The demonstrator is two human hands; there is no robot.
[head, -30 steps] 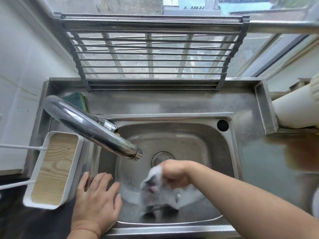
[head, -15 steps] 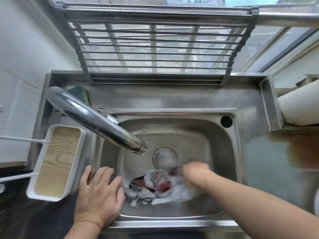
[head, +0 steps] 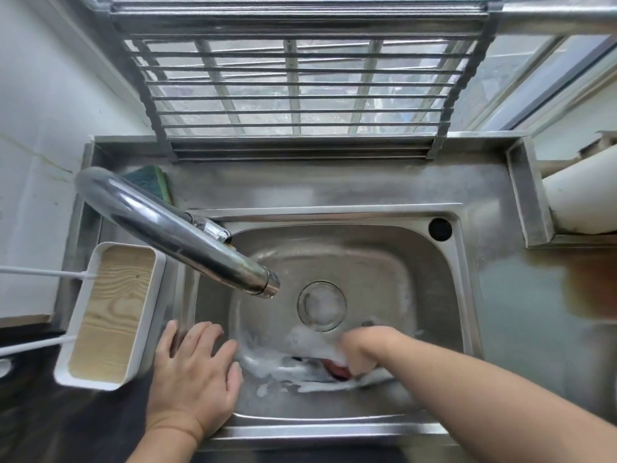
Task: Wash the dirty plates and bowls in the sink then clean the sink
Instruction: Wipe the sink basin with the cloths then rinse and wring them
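right hand (head: 362,347), fist closed on soapy red cloth (head: 335,366), has swept from nearer the left hand (head: 195,372) to just below the drain (head: 321,305). left flat, fingers spread, on sink (head: 334,429) rim. no dishes visible, so sink-scrub stage.

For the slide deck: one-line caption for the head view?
Right hand scrubs the sink basin with a soapy cloth; left hand rests on the rim.

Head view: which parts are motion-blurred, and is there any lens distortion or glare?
Head view: the right hand and soapy cloth are smeared by motion; the left hand is sharp; wide-angle bending bows the drying rack; daylight glares off the faucet.
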